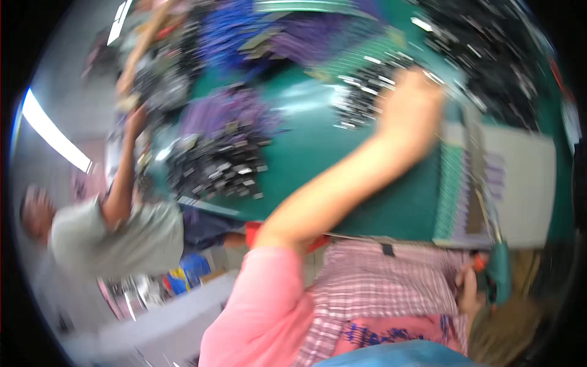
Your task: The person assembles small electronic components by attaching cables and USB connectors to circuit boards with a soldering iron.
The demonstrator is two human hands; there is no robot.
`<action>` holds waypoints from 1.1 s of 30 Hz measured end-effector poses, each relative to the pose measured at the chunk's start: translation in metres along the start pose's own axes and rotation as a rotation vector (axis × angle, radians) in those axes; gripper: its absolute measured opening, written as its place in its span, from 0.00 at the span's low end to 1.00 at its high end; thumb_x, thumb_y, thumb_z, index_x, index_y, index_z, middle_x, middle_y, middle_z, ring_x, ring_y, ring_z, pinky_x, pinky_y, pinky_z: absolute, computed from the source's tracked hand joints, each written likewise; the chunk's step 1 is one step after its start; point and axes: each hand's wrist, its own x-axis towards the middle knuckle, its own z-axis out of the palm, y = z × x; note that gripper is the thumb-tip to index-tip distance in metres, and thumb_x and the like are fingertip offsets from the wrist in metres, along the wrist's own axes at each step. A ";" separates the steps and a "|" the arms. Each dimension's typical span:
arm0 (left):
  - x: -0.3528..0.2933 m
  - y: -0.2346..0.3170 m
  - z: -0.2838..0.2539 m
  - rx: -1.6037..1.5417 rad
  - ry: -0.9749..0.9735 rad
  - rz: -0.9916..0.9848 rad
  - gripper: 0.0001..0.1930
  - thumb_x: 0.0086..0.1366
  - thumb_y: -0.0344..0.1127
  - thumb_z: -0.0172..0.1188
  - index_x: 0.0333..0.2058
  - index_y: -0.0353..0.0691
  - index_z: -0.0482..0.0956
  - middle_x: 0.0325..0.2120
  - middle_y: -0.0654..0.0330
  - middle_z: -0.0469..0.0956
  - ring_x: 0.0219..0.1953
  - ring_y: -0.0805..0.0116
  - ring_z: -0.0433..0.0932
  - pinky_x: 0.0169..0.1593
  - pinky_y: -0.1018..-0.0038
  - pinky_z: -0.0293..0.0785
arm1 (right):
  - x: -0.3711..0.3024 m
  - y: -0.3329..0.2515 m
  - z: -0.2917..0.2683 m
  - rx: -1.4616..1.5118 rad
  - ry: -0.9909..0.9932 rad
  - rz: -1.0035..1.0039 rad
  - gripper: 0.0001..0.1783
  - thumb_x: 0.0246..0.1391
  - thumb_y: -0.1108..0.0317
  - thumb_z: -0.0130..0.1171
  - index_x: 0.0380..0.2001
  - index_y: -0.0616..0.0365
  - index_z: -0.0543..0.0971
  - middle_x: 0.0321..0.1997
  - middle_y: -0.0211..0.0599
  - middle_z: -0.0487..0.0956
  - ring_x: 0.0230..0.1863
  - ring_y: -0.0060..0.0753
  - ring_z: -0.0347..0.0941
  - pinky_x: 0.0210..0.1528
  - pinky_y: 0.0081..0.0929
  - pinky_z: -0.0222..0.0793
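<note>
Everything is smeared by motion. My left hand (413,110) reaches across the green tabletop (312,165), at the right edge of a small heap of black and silver pieces (358,98). Its fingers are too blurred to show whether they grip any. At the lower right, near my checked apron (385,275), my right hand (469,290) is closed round a green gun-shaped tool (501,272) with an orange part. The tool's thin metal end points toward a pale board (520,177) with a green strip and a brown strip along its left side.
A bigger heap of black and silver pieces (214,168) lies left, below purple strips (223,113). Blue strips (229,37) and more purple ones (318,37) lie far off; black pieces (489,61) crowd the far right. Another person (116,226) reaches over the table's left end.
</note>
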 end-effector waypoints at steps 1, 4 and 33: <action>0.009 0.000 0.027 0.005 0.024 0.031 0.05 0.47 0.27 0.55 0.25 0.36 0.77 0.29 0.52 0.72 0.35 0.52 0.73 0.36 0.59 0.74 | 0.001 0.005 -0.006 0.014 0.069 0.023 0.14 0.58 0.65 0.51 0.44 0.61 0.69 0.26 0.30 0.70 0.20 0.17 0.63 0.22 0.17 0.57; 0.011 0.002 0.064 0.158 0.140 0.247 0.03 0.43 0.33 0.58 0.19 0.43 0.77 0.26 0.60 0.70 0.36 0.62 0.68 0.35 0.70 0.64 | 0.013 -0.004 0.002 0.034 0.124 -0.193 0.17 0.58 0.69 0.51 0.49 0.62 0.66 0.32 0.34 0.71 0.22 0.17 0.63 0.26 0.16 0.61; -0.112 0.083 -0.033 -1.063 -0.181 0.155 0.07 0.53 0.27 0.59 0.28 0.37 0.69 0.26 0.58 0.68 0.34 0.55 0.69 0.36 0.64 0.66 | 0.045 -0.067 0.055 0.327 0.090 -0.083 0.25 0.54 0.78 0.52 0.55 0.62 0.62 0.37 0.32 0.71 0.30 0.17 0.64 0.33 0.15 0.63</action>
